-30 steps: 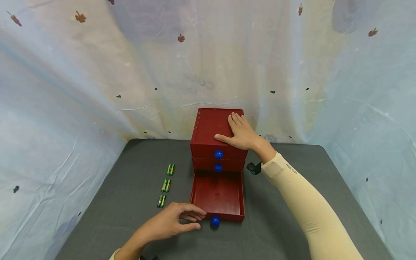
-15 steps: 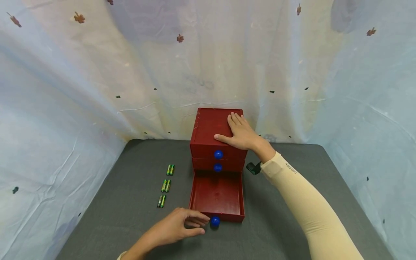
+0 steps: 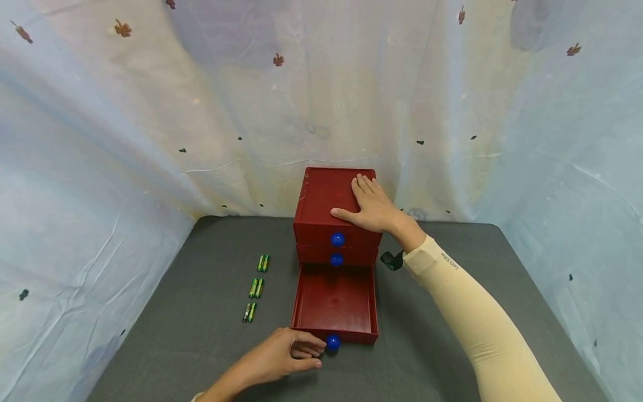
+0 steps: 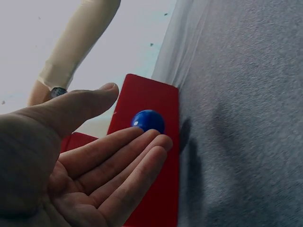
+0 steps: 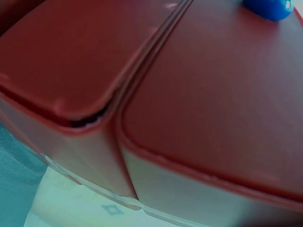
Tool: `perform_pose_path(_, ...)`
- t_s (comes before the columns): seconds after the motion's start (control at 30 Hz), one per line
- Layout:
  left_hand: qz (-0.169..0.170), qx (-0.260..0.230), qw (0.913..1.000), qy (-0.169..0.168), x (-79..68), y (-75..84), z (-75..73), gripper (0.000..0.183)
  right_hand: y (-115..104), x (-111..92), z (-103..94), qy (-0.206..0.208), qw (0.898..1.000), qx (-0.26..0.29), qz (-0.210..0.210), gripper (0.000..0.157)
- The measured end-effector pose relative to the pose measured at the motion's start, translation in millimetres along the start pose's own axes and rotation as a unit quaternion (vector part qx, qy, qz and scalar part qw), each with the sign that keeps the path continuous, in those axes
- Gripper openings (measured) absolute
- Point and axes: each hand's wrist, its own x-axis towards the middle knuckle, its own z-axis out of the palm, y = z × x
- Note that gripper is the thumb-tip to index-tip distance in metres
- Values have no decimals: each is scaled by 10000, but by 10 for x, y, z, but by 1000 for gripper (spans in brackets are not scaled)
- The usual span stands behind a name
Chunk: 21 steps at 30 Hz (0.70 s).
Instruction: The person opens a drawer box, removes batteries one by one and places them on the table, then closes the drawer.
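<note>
A red three-drawer chest (image 3: 321, 195) with blue knobs stands at the back of a grey table (image 3: 201, 312). Its bottom drawer (image 3: 334, 301) is pulled out and holds nothing. My left hand (image 3: 318, 353) lies on the table at the drawer's front left corner. Its fingers (image 4: 118, 156) are loosely extended, with a fingertip touching the drawer's blue knob (image 3: 332, 341) (image 4: 147, 120) and the thumb held apart. My right hand (image 3: 374, 209) rests flat on the right side of the chest's top. The right wrist view shows only red chest surface and a blue knob (image 5: 270, 7).
Three pairs of green-and-yellow batteries (image 3: 256, 287) lie in a column on the table left of the drawer. A pale cloth backdrop (image 3: 150, 139) walls in the table on three sides. A small black object (image 3: 390, 260) sits by my right wrist.
My left hand has slid right and a little toward me, so its fingertips now reach the bottom drawer's knob. My right hand has stayed on the chest's top.
</note>
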Motion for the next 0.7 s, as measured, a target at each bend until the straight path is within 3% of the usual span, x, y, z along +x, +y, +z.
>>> perform_pose_path(0.33, -184, -107, 9998, 40, 22, -111, 44, 32, -7, 3, -7, -7, 10000, 20, 28, 109)
perform_pose_path(0.7, -84, -151, 9998, 70, 68, -179, 58, 40, 12, 18, 6, -17, 10000, -21, 28, 110)
